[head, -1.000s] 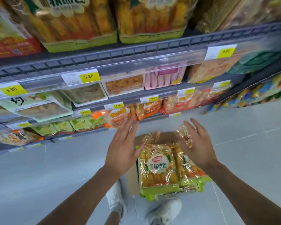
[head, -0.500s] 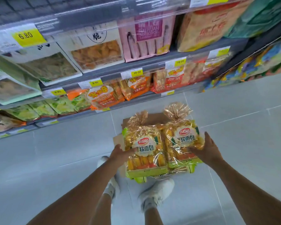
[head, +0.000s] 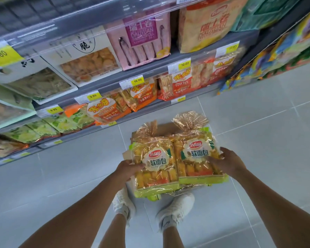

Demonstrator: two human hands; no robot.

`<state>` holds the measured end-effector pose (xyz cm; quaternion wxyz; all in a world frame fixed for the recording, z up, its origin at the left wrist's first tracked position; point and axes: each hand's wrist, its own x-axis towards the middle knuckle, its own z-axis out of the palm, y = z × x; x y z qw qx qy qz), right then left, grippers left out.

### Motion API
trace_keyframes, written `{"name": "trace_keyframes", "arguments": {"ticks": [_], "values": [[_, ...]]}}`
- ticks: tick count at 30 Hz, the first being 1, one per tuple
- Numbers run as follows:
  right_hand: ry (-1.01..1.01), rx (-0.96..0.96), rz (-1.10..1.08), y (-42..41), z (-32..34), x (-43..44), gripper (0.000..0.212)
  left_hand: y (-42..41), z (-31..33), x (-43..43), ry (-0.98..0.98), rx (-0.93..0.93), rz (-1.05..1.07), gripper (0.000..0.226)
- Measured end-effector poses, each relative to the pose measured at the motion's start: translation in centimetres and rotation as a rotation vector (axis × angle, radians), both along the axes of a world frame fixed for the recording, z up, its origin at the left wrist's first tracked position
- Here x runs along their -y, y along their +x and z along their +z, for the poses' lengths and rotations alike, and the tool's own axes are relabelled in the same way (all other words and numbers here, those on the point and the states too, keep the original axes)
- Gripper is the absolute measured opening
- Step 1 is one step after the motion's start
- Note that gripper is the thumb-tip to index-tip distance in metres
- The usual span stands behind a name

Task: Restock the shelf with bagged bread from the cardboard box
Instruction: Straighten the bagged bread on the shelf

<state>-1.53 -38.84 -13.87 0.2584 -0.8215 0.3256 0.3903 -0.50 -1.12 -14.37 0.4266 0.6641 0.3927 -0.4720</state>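
Observation:
Two clear bags of yellow bread sit side by side over a cardboard box (head: 166,128) on the floor. My left hand (head: 128,170) grips the left bread bag (head: 155,169) at its left edge, thumb on the front. My right hand (head: 228,162) grips the right bread bag (head: 197,156) at its right edge. Both bags have twisted tops pointing toward the shelf (head: 150,73). More green-edged bag bottoms show under them; the box is mostly hidden.
Grey shelves with yellow price tags run along the left and top, filled with snack packs such as orange cracker bags (head: 141,95) and a pink roll pack (head: 141,38). My white shoes (head: 175,210) stand just behind the box. Grey tiled floor spreads to the right.
My hands dropped from open above the box onto the two bags and took hold of them. The bags have risen slightly, and the view tilted down toward the floor.

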Motion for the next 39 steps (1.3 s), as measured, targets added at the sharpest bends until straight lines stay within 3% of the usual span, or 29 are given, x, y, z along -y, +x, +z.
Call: {"name": "trace_keyframes", "arguments": {"ticks": [5,10,16,20,23,33,36,39], "values": [[0.048,0.027,-0.057,0.3,1.3,-0.7,0.080,0.6,0.7,0.6,-0.024,0.053,-0.029,0.050],[0.084,0.038,-0.001,0.5,2.8,-1.2,0.082,0.7,1.3,0.8,-0.062,0.060,-0.011,0.078],[0.006,-0.010,0.130,0.2,3.6,-1.8,0.079,0.6,2.4,0.5,-0.079,0.165,-0.060,0.045],[0.001,0.031,0.128,-0.1,4.0,-2.2,0.064,0.7,3.4,-0.3,-0.117,0.230,-0.068,0.040],[0.019,0.053,0.081,-0.3,4.6,-2.6,0.069,1.0,4.2,-1.4,-0.135,0.268,-0.061,0.040],[0.164,0.267,-0.083,1.6,8.9,-3.6,0.068,3.4,8.7,-5.7,-0.215,0.427,-0.010,0.046],[0.218,0.363,-0.094,3.6,11.9,-3.9,0.048,4.5,11.5,-7.0,-0.238,0.486,-0.014,0.057],[0.292,0.477,-0.051,5.8,16.3,-4.9,0.038,5.6,13.9,-8.6,-0.249,0.559,-0.027,0.047]]}}
